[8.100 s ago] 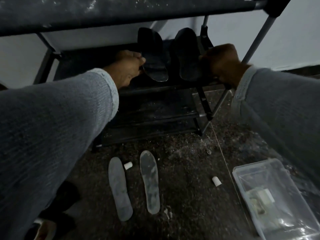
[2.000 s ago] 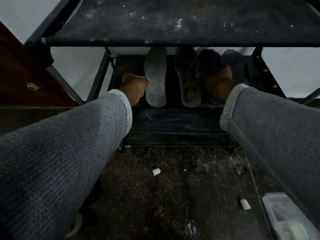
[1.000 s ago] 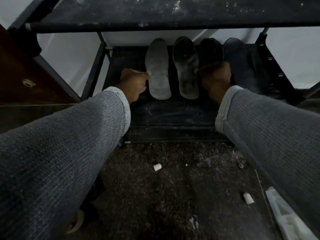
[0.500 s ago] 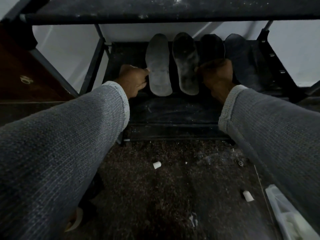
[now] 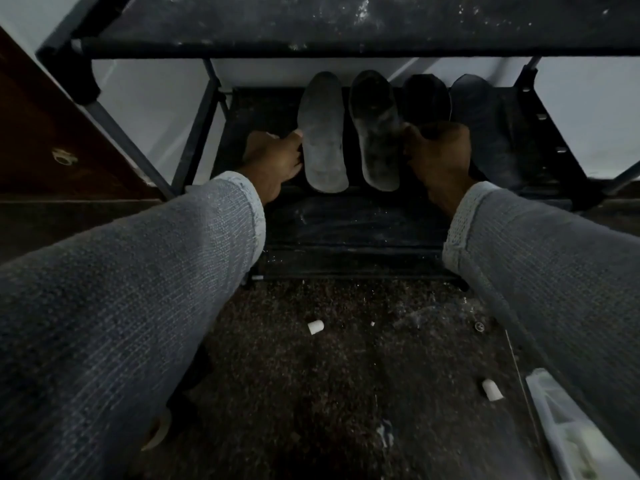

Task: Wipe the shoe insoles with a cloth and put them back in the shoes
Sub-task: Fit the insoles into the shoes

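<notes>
Dim shoe-rack shelf (image 5: 263, 109): insoles (image 5: 322, 133) are flanked by curled hands, left hand (image 5: 273, 161), right hand (image 5: 438, 150); finger grip cannot be told; refitting is judged underway.

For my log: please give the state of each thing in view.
Pale insole: flat on shelf, dusty.
Dark insole: flat beside it, smudged.
Two black insoles: flat on shelf.
Left hand: touches pale insole's edge.
Right hand: curled, grip unclear.
Box: on floor, lid on.

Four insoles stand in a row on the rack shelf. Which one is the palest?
The leftmost insole, the one the left hand touches at its edge. It is light grey, while the next one is darker and stained, and the two on the right are almost black.
</notes>
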`<state>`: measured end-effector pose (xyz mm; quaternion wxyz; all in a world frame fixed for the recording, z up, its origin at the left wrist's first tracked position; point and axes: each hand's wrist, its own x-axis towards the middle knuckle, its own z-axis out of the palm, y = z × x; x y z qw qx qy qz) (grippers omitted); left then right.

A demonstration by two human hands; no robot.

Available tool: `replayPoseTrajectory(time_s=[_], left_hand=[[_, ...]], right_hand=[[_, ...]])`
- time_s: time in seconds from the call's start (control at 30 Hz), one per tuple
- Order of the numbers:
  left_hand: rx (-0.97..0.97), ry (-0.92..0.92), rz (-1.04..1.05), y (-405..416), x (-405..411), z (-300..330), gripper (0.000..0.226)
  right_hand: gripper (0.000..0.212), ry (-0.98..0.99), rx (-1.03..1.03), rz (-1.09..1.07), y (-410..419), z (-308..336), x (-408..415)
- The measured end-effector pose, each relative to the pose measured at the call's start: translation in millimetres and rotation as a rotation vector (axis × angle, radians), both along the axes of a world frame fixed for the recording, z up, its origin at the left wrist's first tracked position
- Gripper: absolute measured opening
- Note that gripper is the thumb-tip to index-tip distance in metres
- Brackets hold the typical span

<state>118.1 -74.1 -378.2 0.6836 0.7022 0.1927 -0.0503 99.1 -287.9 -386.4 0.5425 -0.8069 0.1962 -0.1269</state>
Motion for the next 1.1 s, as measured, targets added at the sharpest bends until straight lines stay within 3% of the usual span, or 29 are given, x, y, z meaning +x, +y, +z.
replayPoseTrajectory(time_s=[0.07, 0.17, 0.63, 0.9, 1.1], left_hand=[[-0.004, -0.006, 0.013, 6, -11, 6, 0.048], [-0.006, 0.001, -0.001, 20, -37, 20, 0.017], [0.103, 0.009, 0.09, 145, -244, 103, 0.015], [0.207, 0.072, 0.248, 256, -361, 105, 0.02], [0.275, 0.164, 0.299, 286, -404, 82, 0.021]], right_hand=[[0.042, -0.053, -0.007, -0.015, 1, 7, -7], [0.041, -0.083, -0.018, -0.039, 7, 23, -21], [0.031, 0.019, 0.0, 0.286, 117, 88, -143], [0.025, 0.082, 0.024, 0.473, 224, 103, -217], [0.019, 0.096, 0.034, 0.6, 274, 99, -257]])
